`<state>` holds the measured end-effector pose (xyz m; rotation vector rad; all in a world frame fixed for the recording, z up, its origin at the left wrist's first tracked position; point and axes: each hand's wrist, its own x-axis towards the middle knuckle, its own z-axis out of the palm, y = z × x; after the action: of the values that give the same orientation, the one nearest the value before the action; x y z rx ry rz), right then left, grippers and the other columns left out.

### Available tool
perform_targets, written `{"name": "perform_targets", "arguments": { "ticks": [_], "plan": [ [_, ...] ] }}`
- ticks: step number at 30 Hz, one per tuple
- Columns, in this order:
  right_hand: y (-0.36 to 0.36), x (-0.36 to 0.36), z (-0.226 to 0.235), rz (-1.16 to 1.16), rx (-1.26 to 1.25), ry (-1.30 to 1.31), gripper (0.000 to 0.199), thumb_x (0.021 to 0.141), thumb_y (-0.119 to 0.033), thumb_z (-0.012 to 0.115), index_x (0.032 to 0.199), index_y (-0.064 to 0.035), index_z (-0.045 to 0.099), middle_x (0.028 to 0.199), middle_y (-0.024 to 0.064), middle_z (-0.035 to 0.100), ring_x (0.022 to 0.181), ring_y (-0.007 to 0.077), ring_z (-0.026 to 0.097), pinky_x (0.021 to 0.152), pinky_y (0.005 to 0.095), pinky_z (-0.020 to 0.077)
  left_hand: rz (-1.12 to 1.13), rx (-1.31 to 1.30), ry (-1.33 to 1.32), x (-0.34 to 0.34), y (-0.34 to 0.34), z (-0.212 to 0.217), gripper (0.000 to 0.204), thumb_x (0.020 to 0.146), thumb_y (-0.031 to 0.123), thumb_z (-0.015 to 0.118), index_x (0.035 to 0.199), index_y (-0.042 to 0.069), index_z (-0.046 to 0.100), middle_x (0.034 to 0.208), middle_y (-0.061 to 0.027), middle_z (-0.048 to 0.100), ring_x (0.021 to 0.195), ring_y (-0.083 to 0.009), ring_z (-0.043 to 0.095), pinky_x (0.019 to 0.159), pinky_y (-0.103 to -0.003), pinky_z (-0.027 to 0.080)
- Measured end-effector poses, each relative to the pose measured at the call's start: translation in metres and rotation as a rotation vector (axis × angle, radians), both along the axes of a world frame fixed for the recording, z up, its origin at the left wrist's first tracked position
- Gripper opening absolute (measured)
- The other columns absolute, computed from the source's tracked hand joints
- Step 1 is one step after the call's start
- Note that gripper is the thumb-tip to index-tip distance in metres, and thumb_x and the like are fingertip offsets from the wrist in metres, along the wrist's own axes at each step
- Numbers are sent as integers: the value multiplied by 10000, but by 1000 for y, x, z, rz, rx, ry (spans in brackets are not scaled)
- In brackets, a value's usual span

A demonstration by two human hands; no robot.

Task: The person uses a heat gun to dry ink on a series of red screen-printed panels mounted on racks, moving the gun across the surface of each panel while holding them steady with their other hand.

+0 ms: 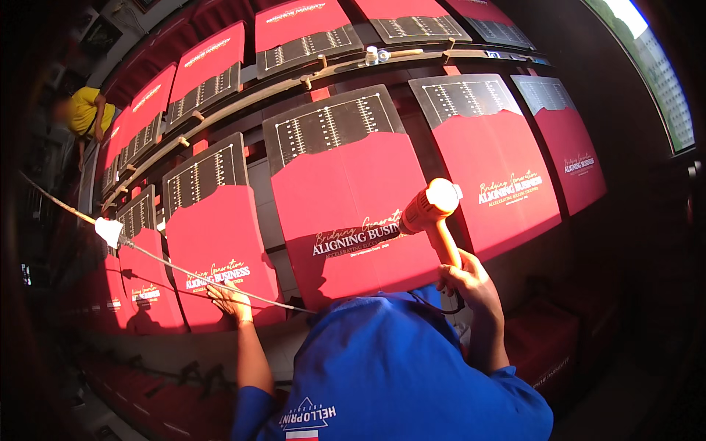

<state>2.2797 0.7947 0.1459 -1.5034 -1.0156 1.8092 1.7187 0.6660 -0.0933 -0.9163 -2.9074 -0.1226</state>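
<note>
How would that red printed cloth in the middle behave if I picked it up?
Probably floppy: the red cloth has a wavy upper edge across the black board. It's likely light, since it looks thin. Spread flat, it would more likely fold or wrinkle than roll.

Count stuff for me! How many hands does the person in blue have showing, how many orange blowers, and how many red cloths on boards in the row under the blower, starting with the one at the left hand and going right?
Hands, left hand and right hand: 2
Orange blower: 1
Red cloths: 4
Total: 7
</note>
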Motion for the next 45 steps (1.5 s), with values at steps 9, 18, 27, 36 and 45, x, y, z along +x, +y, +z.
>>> {"name": "perform_targets", "arguments": {
  "ticks": [9,18,27,36,45],
  "plan": [
    [0,-10,-3,6,36,-5,346,866,-187,669,1109,38,569,710,58,610,603,131,612,536,248,467,-249,22,76,56,-8,-2,662,1025,364,397,1501,-80,279,1561,-285,280,1473,-424,216,1195,-526,181],
    [7,-8,4,135,-9,11,374,881,-210,663,1150,28,558,741,54,614,623,107,579,546,251,459,43,48,35,43,-15,2,592,1039,337,364,1505,-24,315,1579,-224,280,1463,-415,247,1198,-515,194],
    [11,-14,3,180,-47,-4,380,871,-213,669,1146,27,562,766,52,617,654,109,600,560,253,472,-65,71,73,52,-20,2,590,989,292,466,1457,-57,379,1537,-235,345,1428,-440,288,1184,-544,220],
    [7,-25,1,146,-2,-6,355,880,-211,677,1123,21,561,760,51,615,651,119,607,567,261,485,-100,143,67,61,-14,10,578,990,287,488,1455,-40,384,1527,-247,346,1432,-446,275,1199,-509,207],
    [12,-34,6,238,-35,-8,388,872,-219,679,1142,29,550,775,65,627,662,136,629,569,273,485,3,50,37,29,20,6,705,1032,420,363,1529,-57,217,1608,-260,167,1494,-411,154,1211,-508,137]
  ]
}}
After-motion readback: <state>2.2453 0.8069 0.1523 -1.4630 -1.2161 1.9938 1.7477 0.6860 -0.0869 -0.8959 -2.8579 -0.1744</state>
